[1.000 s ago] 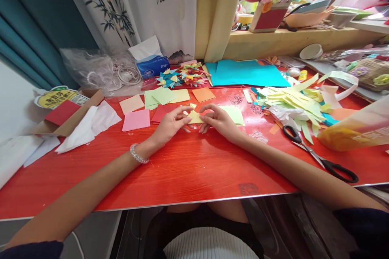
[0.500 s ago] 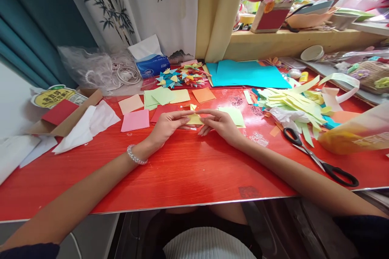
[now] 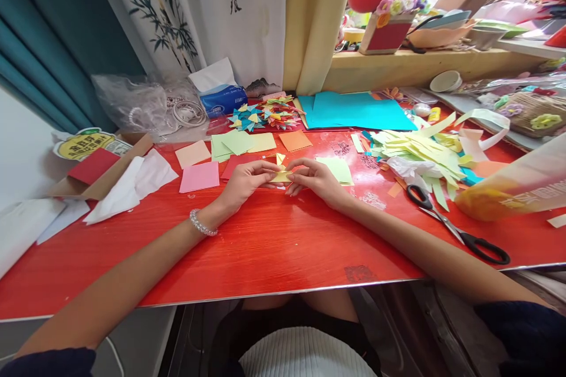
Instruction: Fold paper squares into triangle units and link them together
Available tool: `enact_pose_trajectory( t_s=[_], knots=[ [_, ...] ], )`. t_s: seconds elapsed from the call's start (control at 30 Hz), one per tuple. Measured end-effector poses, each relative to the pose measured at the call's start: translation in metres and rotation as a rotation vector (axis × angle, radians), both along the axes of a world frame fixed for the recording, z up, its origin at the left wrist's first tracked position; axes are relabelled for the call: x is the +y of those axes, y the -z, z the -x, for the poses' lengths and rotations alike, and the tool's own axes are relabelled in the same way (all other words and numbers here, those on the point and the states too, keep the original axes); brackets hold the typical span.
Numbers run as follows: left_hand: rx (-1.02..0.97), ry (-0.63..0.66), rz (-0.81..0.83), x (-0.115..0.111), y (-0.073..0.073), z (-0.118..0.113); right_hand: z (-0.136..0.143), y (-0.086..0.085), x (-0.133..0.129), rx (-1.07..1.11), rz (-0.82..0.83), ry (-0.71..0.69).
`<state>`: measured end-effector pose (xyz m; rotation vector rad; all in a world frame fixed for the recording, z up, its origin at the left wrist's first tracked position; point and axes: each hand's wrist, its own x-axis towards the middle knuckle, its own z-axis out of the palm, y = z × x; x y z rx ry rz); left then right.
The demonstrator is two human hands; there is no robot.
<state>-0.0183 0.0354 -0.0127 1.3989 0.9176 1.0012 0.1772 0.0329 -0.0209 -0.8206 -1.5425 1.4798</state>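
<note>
Head view: my left hand and right hand pinch one yellow paper between them at the surface, seemingly part-folded. Beyond lie folded pieces, too overlapped to count; one pink stack and one orange stack look unfolded.

On my worktop, the folded paper is between my left hand and right hand. The box is far to my left. Behind it is the plastic bag, then the tissue pack to the right (one tissue sticks up out of it). The scissors are to my right, in front of the paper strips. The flower box is on the window sill, behind the worktop.
</note>
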Motion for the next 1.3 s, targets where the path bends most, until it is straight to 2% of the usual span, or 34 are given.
enact_pose_trajectory(
  t_s=[0.3,0.5,0.87,1.17,1.3],
  knots=[
    [0.049,0.092,0.029,0.0001,0.0006,0.0019,-0.0021,0.0021,0.0022,0.024,0.030,0.044],
    [0.002,0.045,0.079,0.0001,0.0002,0.0029,-0.0012,-0.0006,0.0012,0.006,0.037,0.015],
    [-0.065,0.054,0.082,-0.0015,-0.0012,0.0010,-0.0026,0.0025,0.0022,0.094,0.078,0.094],
    [0.027,-0.003,0.011,-0.0009,-0.0010,-0.0001,0.0003,0.0008,0.0024,0.109,0.155,0.071],
    [0.058,0.005,-0.004,-0.0035,-0.0027,-0.0011,0.0018,0.0003,0.0033,0.047,0.203,0.069]
  ],
)
